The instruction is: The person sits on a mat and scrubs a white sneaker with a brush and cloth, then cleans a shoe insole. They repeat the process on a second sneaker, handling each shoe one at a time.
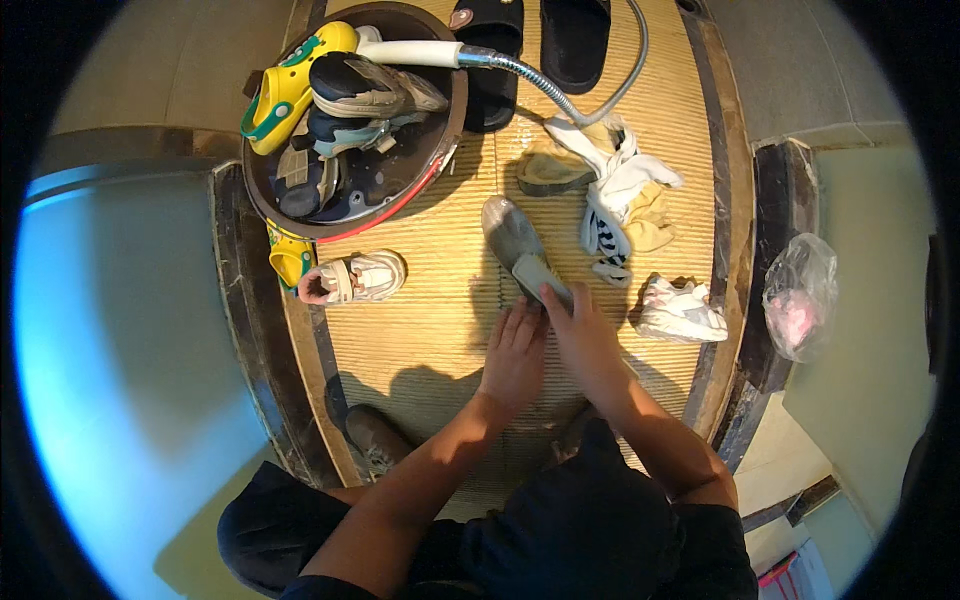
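In front of me on the floor lies a greyish-brown shoe, its toe pointing away and a little left. My left hand grips the shoe's near end; the exact hold is partly hidden by the fingers. My right hand grasps a scrub brush with a pale flat back. The brush is laid along the shoe, and part of its bristles shows at the right edge. Where the bristles meet the shoe is mostly covered.
A dark basin at upper left holds several shoes and a yellow clog, with a white shower head across its rim. White cloth, a pale sneaker, a strapped child's shoe and black slippers lie around.
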A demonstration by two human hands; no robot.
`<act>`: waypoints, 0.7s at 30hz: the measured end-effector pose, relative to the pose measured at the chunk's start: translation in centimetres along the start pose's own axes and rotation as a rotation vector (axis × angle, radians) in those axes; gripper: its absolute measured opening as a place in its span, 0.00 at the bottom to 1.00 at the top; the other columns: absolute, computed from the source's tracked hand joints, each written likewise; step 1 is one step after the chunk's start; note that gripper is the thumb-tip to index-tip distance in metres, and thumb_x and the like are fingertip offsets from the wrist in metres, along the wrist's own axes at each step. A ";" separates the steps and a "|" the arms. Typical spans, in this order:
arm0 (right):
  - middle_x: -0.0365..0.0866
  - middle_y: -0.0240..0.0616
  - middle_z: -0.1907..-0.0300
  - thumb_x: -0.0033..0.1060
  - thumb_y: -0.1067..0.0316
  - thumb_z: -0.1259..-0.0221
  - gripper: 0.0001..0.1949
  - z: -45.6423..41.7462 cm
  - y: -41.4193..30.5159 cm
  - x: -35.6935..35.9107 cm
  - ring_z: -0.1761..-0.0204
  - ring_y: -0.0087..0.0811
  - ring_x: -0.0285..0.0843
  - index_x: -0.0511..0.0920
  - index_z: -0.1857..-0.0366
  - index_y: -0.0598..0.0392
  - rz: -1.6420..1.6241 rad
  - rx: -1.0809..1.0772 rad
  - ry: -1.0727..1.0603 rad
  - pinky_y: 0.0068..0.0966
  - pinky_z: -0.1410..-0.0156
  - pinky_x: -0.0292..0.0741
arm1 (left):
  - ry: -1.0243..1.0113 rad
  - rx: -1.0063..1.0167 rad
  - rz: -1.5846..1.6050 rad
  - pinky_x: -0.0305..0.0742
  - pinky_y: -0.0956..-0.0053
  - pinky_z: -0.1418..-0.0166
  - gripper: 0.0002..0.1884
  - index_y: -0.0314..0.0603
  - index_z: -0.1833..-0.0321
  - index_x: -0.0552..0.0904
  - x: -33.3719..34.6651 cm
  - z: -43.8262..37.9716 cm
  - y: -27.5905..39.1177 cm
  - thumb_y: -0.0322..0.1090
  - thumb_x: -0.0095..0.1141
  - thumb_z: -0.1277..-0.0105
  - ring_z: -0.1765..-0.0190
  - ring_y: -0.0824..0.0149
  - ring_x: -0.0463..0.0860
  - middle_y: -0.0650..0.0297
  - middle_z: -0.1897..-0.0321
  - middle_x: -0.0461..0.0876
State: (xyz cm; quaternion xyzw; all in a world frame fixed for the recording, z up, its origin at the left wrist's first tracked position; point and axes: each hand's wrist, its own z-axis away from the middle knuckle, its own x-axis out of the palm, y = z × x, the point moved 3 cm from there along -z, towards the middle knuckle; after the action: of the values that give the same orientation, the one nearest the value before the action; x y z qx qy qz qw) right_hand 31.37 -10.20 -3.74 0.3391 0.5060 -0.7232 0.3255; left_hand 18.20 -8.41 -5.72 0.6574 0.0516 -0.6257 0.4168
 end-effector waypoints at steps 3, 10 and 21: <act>0.69 0.57 0.44 0.48 0.66 0.27 0.20 -0.5 -0.5 0.4 0.54 0.55 0.82 0.68 0.34 0.57 0.006 -0.022 -0.074 0.47 0.54 0.83 | 0.008 0.010 -0.009 0.54 0.43 0.21 0.26 0.29 0.34 0.73 0.9 0.5 -0.3 0.32 0.57 0.34 0.25 0.43 0.62 0.45 0.31 0.68; 0.69 0.54 0.43 0.43 0.57 0.22 0.19 -8.3 -4.0 1.2 0.49 0.53 0.81 0.69 0.33 0.46 -0.103 0.087 -0.114 0.44 0.46 0.81 | -0.084 0.041 -0.034 0.53 0.42 0.21 0.27 0.32 0.33 0.73 2.2 1.5 -0.8 0.36 0.57 0.34 0.26 0.42 0.64 0.46 0.31 0.69; 0.69 0.57 0.39 0.43 0.59 0.22 0.19 0.0 -1.2 -0.6 0.47 0.55 0.81 0.68 0.31 0.47 -0.129 0.054 -0.195 0.45 0.44 0.80 | 0.003 0.006 0.044 0.55 0.44 0.22 0.26 0.31 0.34 0.74 1.0 1.2 -0.4 0.34 0.57 0.35 0.28 0.41 0.66 0.44 0.34 0.71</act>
State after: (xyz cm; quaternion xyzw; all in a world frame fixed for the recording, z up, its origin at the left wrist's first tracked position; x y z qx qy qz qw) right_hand 30.77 -9.79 -2.60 0.2425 0.4733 -0.7854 0.3167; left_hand 17.25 -9.34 -6.59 0.6605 0.0361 -0.6155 0.4285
